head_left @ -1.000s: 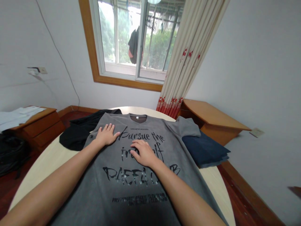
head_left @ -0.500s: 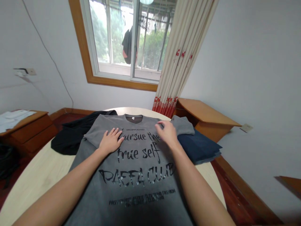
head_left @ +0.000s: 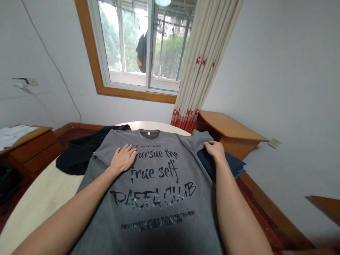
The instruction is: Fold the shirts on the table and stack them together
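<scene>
A grey T-shirt (head_left: 159, 166) with black lettering lies spread front side up, its neckline at the far end. My left hand (head_left: 123, 158) rests flat on the left chest of the shirt, fingers stretched out. At the right sleeve, my right hand (head_left: 215, 149) has thumb and fingers closed on the sleeve's edge. Beneath that sleeve and beside my right hand is a stack of folded dark blue cloth (head_left: 232, 164), partly covered. The shirt's lower end runs out of view toward me.
The shirt lies on a round pale table (head_left: 45, 191). Black clothing (head_left: 77, 152) is heaped at its left. A wooden desk (head_left: 231, 127) stands behind on the right, below a curtain (head_left: 204, 63) and window. A wooden cabinet (head_left: 32, 141) with white papers is at far left.
My right hand has moved right, from above the shirt's upper chest to the right sleeve, and closed on its edge. My left hand stays flat on the shirt.
</scene>
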`<state>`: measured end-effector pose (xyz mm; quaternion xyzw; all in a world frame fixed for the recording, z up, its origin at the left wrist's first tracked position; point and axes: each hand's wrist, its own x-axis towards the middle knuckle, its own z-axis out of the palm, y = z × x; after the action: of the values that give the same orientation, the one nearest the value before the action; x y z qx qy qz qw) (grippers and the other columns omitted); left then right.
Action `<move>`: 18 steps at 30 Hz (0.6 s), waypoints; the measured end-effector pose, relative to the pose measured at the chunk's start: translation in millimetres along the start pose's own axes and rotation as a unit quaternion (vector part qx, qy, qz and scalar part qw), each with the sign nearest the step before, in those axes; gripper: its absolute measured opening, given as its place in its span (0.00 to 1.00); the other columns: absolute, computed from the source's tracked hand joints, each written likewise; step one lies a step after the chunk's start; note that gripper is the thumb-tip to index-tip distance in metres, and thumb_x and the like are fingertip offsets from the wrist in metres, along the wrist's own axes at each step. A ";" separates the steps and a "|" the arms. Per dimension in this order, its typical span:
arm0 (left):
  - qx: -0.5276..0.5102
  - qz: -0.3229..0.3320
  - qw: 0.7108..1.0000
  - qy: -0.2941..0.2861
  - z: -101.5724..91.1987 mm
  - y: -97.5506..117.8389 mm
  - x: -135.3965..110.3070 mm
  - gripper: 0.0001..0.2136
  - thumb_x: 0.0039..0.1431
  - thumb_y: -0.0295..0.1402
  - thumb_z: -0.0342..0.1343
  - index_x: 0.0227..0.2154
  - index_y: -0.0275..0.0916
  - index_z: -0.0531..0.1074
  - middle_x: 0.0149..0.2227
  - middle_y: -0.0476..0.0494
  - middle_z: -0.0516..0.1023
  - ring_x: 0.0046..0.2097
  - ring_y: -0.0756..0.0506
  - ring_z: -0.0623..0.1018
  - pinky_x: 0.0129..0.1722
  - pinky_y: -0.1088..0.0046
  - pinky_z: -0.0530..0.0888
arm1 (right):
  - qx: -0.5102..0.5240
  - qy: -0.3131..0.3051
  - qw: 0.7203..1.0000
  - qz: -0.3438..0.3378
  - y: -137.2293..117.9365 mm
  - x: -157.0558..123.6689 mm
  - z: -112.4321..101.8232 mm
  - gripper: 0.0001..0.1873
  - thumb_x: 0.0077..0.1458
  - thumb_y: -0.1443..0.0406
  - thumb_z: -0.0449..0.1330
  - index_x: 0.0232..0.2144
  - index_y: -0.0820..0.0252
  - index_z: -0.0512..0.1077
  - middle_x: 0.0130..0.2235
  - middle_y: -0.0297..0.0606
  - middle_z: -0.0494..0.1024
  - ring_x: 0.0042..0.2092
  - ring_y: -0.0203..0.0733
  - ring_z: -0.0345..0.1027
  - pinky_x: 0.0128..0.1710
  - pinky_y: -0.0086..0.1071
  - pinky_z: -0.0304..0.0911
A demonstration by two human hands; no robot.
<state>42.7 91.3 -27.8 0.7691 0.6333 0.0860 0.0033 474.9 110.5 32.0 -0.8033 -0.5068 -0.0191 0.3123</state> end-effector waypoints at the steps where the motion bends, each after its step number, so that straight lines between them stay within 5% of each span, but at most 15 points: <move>1: -0.005 -0.002 1.000 -0.002 -1.2 0.2 -0.4 0.28 0.70 0.43 0.29 0.64 0.42 0.64 0.69 0.42 0.58 0.70 0.40 0.54 0.66 0.50 0.53 | 0.019 0.019 1.000 -0.011 -5.1 -1.2 -1.9 0.22 0.57 0.61 0.57 0.48 0.72 0.77 0.45 0.58 0.78 0.47 0.52 0.73 0.49 0.42 0.67; 3: -0.012 -0.003 1.000 -0.007 -2.9 0.5 -0.9 0.28 0.70 0.43 0.29 0.64 0.42 0.64 0.69 0.42 0.58 0.71 0.40 0.54 0.66 0.49 0.53 | 0.050 0.052 0.995 -0.062 -20.7 -8.2 -5.4 0.27 0.58 0.61 0.55 0.55 0.73 0.72 0.54 0.59 0.72 0.54 0.53 0.69 0.55 0.41 0.64; 5: -0.011 -0.002 1.000 -0.009 -3.1 0.3 -0.9 0.28 0.70 0.43 0.29 0.64 0.42 0.64 0.69 0.42 0.57 0.71 0.39 0.53 0.67 0.49 0.53 | 0.065 0.053 0.978 -0.190 -40.7 -20.5 -4.9 0.29 0.58 0.60 0.55 0.58 0.70 0.69 0.59 0.57 0.67 0.60 0.53 0.63 0.60 0.43 0.59; 7: -0.007 0.000 1.000 -0.010 -2.1 -0.5 -0.7 0.28 0.70 0.42 0.29 0.64 0.42 0.64 0.69 0.42 0.57 0.71 0.39 0.54 0.66 0.49 0.53 | 0.064 -0.036 0.945 -0.320 -59.2 -34.8 1.1 0.27 0.57 0.60 0.58 0.57 0.64 0.71 0.62 0.51 0.66 0.63 0.53 0.59 0.63 0.45 0.56; 9: -0.006 0.004 1.000 -0.006 -0.4 -1.8 -0.4 0.28 0.70 0.42 0.29 0.64 0.42 0.63 0.69 0.42 0.57 0.71 0.39 0.54 0.66 0.49 0.53 | 0.046 -0.160 0.911 -0.378 -71.1 -47.1 10.9 0.24 0.55 0.60 0.62 0.53 0.60 0.75 0.63 0.48 0.66 0.63 0.53 0.60 0.63 0.45 0.55; 13: -0.008 0.008 1.000 0.001 2.1 -3.2 -0.2 0.28 0.70 0.42 0.29 0.64 0.43 0.63 0.69 0.41 0.58 0.70 0.39 0.54 0.66 0.48 0.53 | 0.018 -0.287 0.893 -0.347 -72.7 -57.2 27.8 0.16 0.55 0.61 0.63 0.46 0.57 0.79 0.57 0.45 0.75 0.58 0.50 0.68 0.60 0.42 0.60; 18: -0.008 0.006 1.000 0.001 1.9 -2.3 -0.2 0.28 0.70 0.42 0.29 0.64 0.42 0.64 0.69 0.41 0.58 0.70 0.39 0.54 0.66 0.49 0.53 | -0.070 -0.279 0.905 -0.313 -67.8 -63.3 37.8 0.16 0.57 0.61 0.62 0.46 0.58 0.79 0.50 0.46 0.80 0.51 0.51 0.73 0.53 0.40 0.63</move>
<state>40.6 91.8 -30.1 0.7728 0.6279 0.0917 0.0086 377.4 99.2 12.3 -0.5962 -0.7956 0.0733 0.0790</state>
